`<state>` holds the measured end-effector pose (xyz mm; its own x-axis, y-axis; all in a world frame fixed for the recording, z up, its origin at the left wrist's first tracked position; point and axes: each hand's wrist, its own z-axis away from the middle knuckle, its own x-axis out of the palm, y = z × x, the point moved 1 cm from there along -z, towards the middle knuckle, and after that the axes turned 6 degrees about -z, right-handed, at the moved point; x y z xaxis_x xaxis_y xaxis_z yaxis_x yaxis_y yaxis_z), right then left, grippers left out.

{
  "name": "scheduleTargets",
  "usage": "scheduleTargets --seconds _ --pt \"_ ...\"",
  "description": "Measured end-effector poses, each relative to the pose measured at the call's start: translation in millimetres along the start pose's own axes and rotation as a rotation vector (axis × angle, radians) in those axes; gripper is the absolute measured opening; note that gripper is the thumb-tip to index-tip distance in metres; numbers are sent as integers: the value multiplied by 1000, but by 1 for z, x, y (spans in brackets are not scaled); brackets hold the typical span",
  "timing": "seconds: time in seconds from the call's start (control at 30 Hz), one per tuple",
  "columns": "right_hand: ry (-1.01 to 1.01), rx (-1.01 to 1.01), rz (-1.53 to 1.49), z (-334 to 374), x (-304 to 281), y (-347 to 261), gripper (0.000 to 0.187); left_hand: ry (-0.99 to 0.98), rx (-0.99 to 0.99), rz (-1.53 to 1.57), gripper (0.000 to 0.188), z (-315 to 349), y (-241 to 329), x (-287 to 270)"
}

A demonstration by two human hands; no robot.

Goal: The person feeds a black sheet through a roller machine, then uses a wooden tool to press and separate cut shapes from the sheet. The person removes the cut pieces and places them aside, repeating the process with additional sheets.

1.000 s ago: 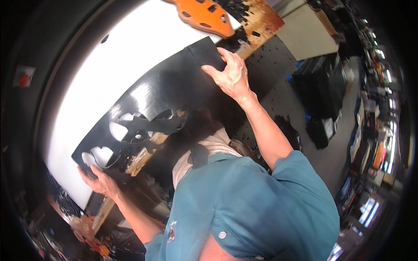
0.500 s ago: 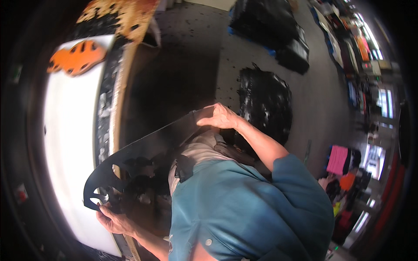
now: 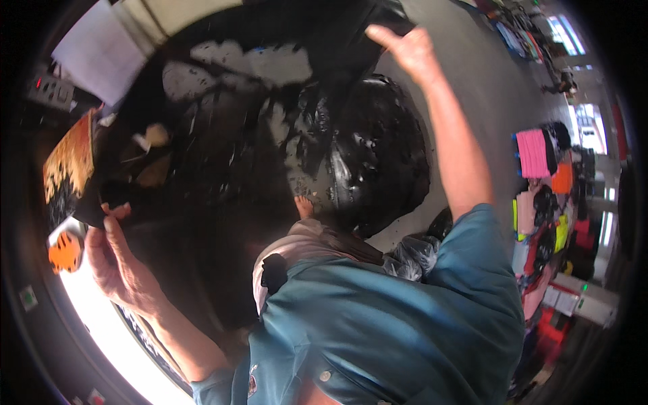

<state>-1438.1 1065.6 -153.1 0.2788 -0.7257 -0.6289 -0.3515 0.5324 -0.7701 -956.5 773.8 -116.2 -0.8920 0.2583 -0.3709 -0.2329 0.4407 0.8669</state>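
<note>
A large, thin black sheet with irregular cut-out holes is spread between my raised hands. The floor shows through the holes near its far side. My left hand pinches its left edge between thumb and fingers. At the far right corner, my right hand has its thumb over the sheet, the fingers partly hidden. Beyond my left fingertips lies an orange piece with dark slots, on a bright white surface.
A glossy black pile lies on the grey floor, a clear plastic bag nearer me. At far left are a white panel and a control box. Pink folded fabric and other coloured goods line the right. A foot shows below.
Both hands have risen and moved farther away, the right to the upper right. The black sheet, held as a narrow band before, is now spread wide. The view has turned.
</note>
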Motion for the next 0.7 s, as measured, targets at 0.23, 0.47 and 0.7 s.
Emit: scheduleTargets --seconds 0.23,0.47,0.7 --pt "341 -57 -405 29 -234 64 31 -457 244 234 12 48 99 143" --pt "726 241 -798 222 -276 274 37 -1169 787 499 3 162 96 272" --pt "-210 1080 1010 515 -190 421 12 -2259 793 168 36 213 74 345"
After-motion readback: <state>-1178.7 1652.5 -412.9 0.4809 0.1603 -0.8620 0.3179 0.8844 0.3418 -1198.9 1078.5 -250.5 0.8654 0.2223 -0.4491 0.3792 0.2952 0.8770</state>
